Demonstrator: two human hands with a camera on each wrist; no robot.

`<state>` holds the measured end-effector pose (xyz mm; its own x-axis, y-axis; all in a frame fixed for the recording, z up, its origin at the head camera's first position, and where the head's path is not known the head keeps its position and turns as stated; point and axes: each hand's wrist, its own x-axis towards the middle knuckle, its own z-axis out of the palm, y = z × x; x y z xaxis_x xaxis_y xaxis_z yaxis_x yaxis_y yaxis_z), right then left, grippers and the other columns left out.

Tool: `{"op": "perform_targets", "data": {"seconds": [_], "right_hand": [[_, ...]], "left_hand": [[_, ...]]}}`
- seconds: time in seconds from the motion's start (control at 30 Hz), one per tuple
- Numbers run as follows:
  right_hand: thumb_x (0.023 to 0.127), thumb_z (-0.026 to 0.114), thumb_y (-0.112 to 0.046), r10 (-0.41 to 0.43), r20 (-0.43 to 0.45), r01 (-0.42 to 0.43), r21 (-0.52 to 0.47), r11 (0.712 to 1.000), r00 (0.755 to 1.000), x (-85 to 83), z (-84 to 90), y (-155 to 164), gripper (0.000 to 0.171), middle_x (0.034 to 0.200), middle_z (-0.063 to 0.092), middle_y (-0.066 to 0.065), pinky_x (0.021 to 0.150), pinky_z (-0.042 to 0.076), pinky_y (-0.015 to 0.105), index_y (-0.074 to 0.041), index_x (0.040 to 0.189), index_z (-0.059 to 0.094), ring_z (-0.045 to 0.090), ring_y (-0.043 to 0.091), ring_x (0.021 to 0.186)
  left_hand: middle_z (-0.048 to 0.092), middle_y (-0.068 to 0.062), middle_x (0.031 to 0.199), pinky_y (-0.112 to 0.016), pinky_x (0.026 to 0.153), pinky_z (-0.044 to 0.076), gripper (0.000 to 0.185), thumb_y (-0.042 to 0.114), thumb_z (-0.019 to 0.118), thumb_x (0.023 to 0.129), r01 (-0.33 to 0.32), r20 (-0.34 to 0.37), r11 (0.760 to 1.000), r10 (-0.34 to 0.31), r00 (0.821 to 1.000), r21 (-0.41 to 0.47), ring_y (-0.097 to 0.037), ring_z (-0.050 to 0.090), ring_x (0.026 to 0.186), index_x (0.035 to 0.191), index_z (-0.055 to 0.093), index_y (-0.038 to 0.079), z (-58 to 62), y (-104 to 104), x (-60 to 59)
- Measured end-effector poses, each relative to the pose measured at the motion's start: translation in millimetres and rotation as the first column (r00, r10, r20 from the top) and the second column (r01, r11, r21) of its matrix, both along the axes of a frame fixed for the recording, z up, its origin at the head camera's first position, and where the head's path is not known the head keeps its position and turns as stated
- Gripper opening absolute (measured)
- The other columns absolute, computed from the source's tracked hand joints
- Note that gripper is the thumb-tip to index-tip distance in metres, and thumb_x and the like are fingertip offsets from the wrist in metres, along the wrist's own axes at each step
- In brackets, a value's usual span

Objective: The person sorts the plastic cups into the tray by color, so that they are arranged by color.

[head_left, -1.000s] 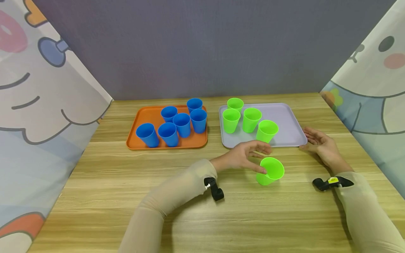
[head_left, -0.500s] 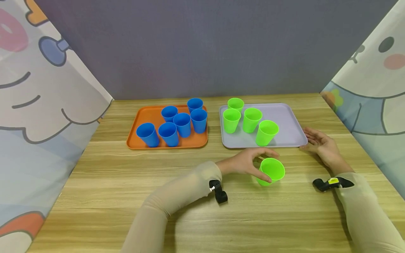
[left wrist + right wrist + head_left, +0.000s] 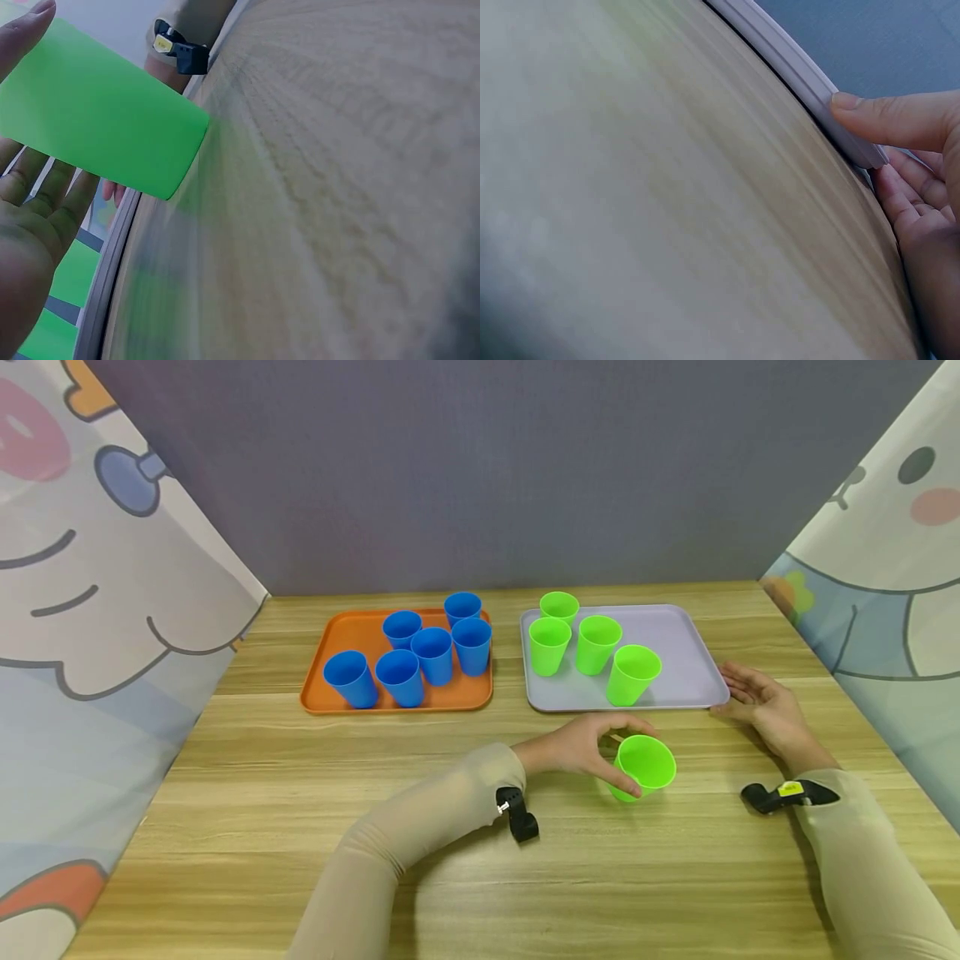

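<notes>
- An orange tray (image 3: pixel 341 631) sits on the wooden counter (image 3: pixel 247 802), at the back left.
- Six blue cups (image 3: pixel 416 647) stand upright on it, crowded toward its right side, several touching.
- One blue cup (image 3: pixel 349 678) stands near the tray's front left corner.
- A plain grey-purple wall (image 3: pixel 487 468) closes the back of the counter.
- Cartoon-printed curtains hang at both sides: the left curtain (image 3: pixel 82 635) and the right curtain (image 3: pixel 892 577).
</notes>
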<state>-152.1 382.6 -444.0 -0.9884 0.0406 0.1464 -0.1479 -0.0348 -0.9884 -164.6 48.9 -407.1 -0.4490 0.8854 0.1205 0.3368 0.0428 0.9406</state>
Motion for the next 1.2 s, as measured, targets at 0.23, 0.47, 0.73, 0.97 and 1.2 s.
{"op": "perform_targets", "data": {"seconds": [0.23, 0.47, 0.73, 0.97, 1.2], "right_hand": [[0.079, 0.067, 0.025, -0.007, 0.007, 0.007, 0.020, 1.000, 1.000, 0.8, 0.9, -1, 0.076, 0.121, 0.063, -0.011, 0.089, 0.046, 0.008, 0.010, 0.148, 0.036, 0.060, -0.001, 0.107], [0.079, 0.067, 0.024, -0.001, 0.000, 0.001, 0.015, 1.000, 1.000, 1.7, 0.3, -2, 0.076, 0.121, 0.063, -0.010, 0.089, 0.046, 0.009, 0.009, 0.148, 0.038, 0.060, -0.001, 0.107], [0.080, 0.066, 0.025, -0.003, 0.016, 0.003, 0.030, 1.000, 1.000, 1.0, 1.0, -2, 0.078, 0.120, 0.062, -0.012, 0.089, 0.046, 0.008, 0.013, 0.148, 0.031, 0.060, -0.002, 0.107], [0.079, 0.063, 0.028, 0.012, 0.002, -0.012, 0.006, 1.000, 1.000, -0.6, -0.1, 0, 0.077, 0.121, 0.063, -0.011, 0.089, 0.047, 0.009, 0.014, 0.148, 0.031, 0.061, -0.002, 0.107], [0.079, 0.065, 0.026, -0.001, 0.012, 0.000, 0.032, 0.999, 1.000, -0.3, 1.3, 0, 0.079, 0.121, 0.062, -0.012, 0.089, 0.046, 0.008, 0.014, 0.149, 0.030, 0.060, -0.003, 0.107]], "left_hand": [[0.062, 0.003, 0.124, -0.017, 0.094, 0.048, 0.074, 0.003, 0.091, 0.070, -0.006, 0.006, 1.000, 0.006, 1.000, 0.001, 0.000, 0.056, 0.107, 0.135, 0.057, 0.004, -0.8, 1, 0.3], [0.064, 0.003, 0.116, -0.019, 0.091, 0.051, 0.071, 0.000, 0.091, 0.068, -0.019, 0.028, 0.999, 0.019, 0.999, 0.028, -0.001, 0.058, 0.102, 0.132, 0.058, 0.000, -2.0, 2, 1.8], [0.067, 0.002, 0.117, -0.016, 0.091, 0.049, 0.068, 0.006, 0.092, 0.068, -0.107, -0.013, 0.994, 0.107, 0.994, 0.006, 0.001, 0.058, 0.101, 0.129, 0.061, 0.004, 1.7, -5, 1.6], [0.066, 0.003, 0.114, -0.018, 0.090, 0.050, 0.066, 0.007, 0.092, 0.069, -0.204, -0.016, 0.978, 0.205, 0.979, 0.046, -0.001, 0.059, 0.100, 0.127, 0.062, 0.005, 8.3, -15, -3.8], [0.066, 0.000, 0.114, -0.020, 0.091, 0.051, 0.066, 0.006, 0.092, 0.068, -0.288, -0.027, 0.951, 0.293, 0.956, 0.115, -0.004, 0.059, 0.102, 0.126, 0.062, 0.004, 9.4, -21, -10.9]]}}
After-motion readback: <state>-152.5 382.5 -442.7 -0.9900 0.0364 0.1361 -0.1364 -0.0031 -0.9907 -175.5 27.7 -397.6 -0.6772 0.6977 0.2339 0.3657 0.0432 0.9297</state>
